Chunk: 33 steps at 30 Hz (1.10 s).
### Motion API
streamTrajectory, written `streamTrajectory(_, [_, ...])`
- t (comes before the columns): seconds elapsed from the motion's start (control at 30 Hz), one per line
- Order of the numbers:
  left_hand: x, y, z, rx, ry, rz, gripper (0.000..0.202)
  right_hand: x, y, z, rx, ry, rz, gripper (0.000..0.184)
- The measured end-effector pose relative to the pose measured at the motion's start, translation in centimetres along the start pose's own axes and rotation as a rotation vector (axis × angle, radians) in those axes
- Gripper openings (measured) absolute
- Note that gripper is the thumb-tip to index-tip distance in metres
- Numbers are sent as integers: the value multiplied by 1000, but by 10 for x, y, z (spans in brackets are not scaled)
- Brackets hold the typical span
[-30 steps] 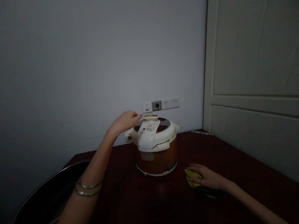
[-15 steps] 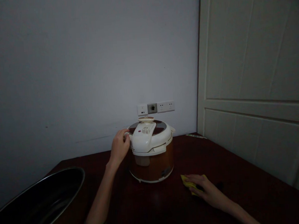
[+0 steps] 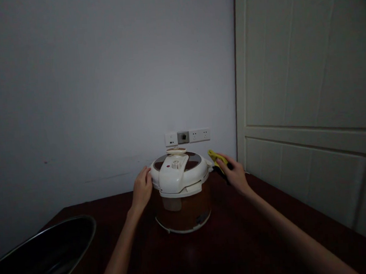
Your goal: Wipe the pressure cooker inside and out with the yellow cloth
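A white and brown electric pressure cooker [image 3: 181, 209] stands upright on a dark red table [image 3: 190, 262], its lid on. My left hand [image 3: 142, 190] is closed at the left side of its white rim, where the fingertips are partly hidden. To the right of the cooker, my right hand [image 3: 235, 174] grips a yellow cloth [image 3: 214, 155] with a dark part hanging beneath it. The cloth is raised off the table beside the cooker's right side handle; whether it touches the handle, I cannot tell.
A large dark pot [image 3: 92, 225] with a shiny rim stands at the lower left. Behind the cooker, wall sockets [image 3: 199, 135] line the pale wall [image 3: 105, 75]. A white panelled door [image 3: 307, 141] borders the table on the right.
My right hand has lifted the cloth off the table and brought it up and back to the cooker's right side. My left hand stays at the cooker's left side. The view has shifted slightly.
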<state>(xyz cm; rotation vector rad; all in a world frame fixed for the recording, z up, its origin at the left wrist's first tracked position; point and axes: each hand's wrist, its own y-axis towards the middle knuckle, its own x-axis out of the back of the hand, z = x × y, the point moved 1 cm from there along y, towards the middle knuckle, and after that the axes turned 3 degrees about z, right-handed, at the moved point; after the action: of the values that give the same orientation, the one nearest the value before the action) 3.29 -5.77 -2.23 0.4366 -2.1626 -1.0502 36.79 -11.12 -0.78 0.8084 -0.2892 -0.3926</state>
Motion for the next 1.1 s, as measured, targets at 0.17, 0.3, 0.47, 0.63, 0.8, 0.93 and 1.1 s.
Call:
streamTrajectory(0.17, [-11,-9,16,-103,29,-75,39,-52,83,-11,-38,-1,365,28])
streamTrajectory(0.3, [-14,-14,18,-146,40,-91,40,-78,106,-38,-133,-18,435,27])
streamTrajectory(0.47, [-17,-13,16,-131,24,-137,39,-82,100,-46,-143,-82,407,29])
streamTrajectory(0.63, [-17,-11,10,-91,32,-142,39,-71,53,-13,-53,-194,336,30])
streamTrajectory(0.8, [-11,-7,-3,-73,100,-83,45,-68,-10,24,258,-277,259,37])
streamTrajectory(0.93, [-7,-1,-7,-72,180,-34,47,-70,1,18,228,-284,256,32])
streamTrajectory(1.1, [-7,1,-5,-88,223,-35,44,-81,71,-12,-37,-295,364,23])
